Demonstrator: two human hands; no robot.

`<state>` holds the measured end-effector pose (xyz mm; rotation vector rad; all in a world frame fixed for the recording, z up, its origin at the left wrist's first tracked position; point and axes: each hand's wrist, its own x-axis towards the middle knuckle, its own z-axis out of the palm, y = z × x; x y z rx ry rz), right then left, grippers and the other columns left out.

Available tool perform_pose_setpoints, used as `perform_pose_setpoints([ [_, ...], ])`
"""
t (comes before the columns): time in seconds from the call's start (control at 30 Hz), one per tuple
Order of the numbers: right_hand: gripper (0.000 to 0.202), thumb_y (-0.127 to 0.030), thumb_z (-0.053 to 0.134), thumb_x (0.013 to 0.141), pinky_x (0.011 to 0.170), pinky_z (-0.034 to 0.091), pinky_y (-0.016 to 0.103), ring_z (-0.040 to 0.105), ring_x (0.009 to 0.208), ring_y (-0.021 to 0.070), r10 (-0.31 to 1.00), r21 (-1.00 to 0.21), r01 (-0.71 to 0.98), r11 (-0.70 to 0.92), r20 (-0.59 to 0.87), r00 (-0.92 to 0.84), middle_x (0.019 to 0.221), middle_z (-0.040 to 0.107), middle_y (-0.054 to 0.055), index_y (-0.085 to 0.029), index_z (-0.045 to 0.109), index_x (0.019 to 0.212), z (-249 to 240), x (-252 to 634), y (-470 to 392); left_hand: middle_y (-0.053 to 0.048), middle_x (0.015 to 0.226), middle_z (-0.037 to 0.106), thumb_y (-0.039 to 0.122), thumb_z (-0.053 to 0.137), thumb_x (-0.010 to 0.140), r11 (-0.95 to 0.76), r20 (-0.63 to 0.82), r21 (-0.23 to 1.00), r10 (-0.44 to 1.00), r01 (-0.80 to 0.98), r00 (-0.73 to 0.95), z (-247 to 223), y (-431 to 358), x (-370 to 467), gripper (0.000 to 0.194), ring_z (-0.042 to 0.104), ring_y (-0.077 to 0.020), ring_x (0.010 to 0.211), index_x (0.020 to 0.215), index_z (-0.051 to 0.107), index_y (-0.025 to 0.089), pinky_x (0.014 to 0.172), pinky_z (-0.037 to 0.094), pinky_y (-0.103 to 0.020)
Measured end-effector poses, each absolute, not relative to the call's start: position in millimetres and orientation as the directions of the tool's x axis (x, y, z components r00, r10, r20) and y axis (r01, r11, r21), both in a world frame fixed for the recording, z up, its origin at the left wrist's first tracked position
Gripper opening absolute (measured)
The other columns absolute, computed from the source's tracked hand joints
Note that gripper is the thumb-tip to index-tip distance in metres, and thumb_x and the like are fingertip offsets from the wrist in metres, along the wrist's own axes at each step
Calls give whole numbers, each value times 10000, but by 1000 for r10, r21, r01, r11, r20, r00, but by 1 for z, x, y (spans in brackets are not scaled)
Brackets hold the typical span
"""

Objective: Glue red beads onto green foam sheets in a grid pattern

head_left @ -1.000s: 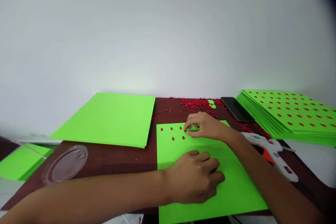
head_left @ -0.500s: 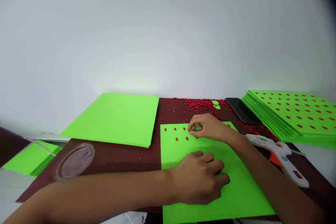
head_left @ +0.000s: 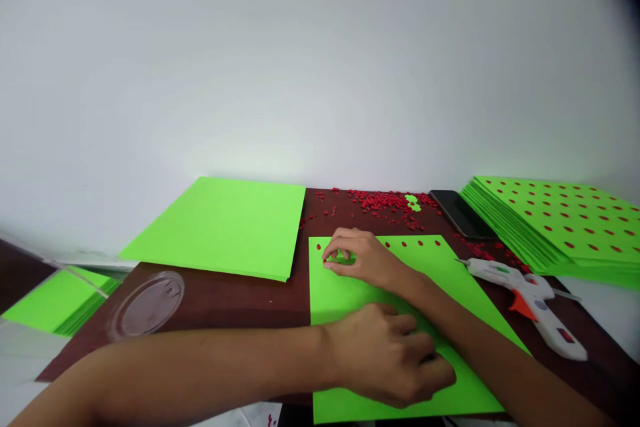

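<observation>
A bright green sheet point(head_left: 475, 327) lies in front of me, with small red pieces in a row along its far edge. My right hand point(head_left: 363, 257) is over the sheet's far left part, thumb and forefinger pinched on a small red bead-like piece point(head_left: 325, 261) at the sheet's surface. Closer to me, my left hand point(head_left: 390, 353) rests above the sheet with its fingers curled into a fist. Whatever it may hold is hidden. My right hand and forearm cover part of the sheet.
A stack of plain green sheets point(head_left: 220, 227) lies left, a red-dotted stack point(head_left: 575, 213) right. Loose red pieces point(head_left: 383, 202) and small green cut-outs point(head_left: 413, 203) are scattered behind. A phone point(head_left: 463, 213), a white glue gun point(head_left: 537, 300) and a clear round lid point(head_left: 153, 305) are on the table.
My right hand has moved left along the sheet, uncovering red pieces in the far row. My left fist has shifted slightly right and toward me.
</observation>
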<state>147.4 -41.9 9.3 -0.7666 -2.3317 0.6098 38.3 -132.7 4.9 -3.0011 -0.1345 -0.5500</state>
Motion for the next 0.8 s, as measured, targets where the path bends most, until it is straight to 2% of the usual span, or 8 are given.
perform_pose_setpoints([
  [0.1, 16, -225, 753, 937, 796, 443, 313, 621, 744, 137, 612, -533, 376, 758, 381, -693, 957, 717, 17, -218, 741, 930, 4, 143, -40, 3, 744, 592, 295, 571, 1001, -993, 359, -66, 65, 95, 931, 5, -132, 38, 167, 559, -156, 636, 869, 610, 200, 496, 313, -332],
  [0.27, 37, -250, 757, 950, 807, 428, 312, 638, 778, 144, 606, -525, 378, 763, 374, -702, 965, 719, 20, -213, 748, 950, 0, 142, -38, -1, 750, 597, 270, 579, 985, -994, 389, -57, 65, 94, 919, 3, -132, 39, 154, 564, -167, 644, 857, 612, 192, 496, 330, -344],
  [0.47, 105, -315, 720, 990, 862, 399, 333, 660, 855, 165, 594, -505, 381, 775, 374, -712, 984, 732, 26, -223, 771, 995, 3, 144, -40, -10, 774, 606, 264, 568, 1002, -994, 359, -49, 76, 100, 930, 3, -132, 40, 157, 582, -170, 669, 869, 613, 195, 507, 330, -343],
  [0.67, 143, -205, 675, 968, 860, 393, 341, 647, 843, 162, 589, -486, 379, 788, 412, -696, 971, 716, 20, -253, 803, 1012, 6, 150, -44, -1, 764, 589, 266, 553, 998, -993, 393, -58, 75, 106, 916, 2, -132, 39, 157, 563, -163, 662, 871, 616, 198, 512, 315, -345],
  [0.8, 162, -200, 670, 952, 814, 369, 342, 628, 797, 152, 561, -457, 368, 810, 417, -716, 918, 705, 10, -252, 815, 1002, 2, 150, -43, 1, 770, 591, 259, 545, 997, -992, 413, -58, 76, 109, 907, 1, -132, 38, 157, 554, -164, 658, 869, 611, 197, 515, 308, -353],
])
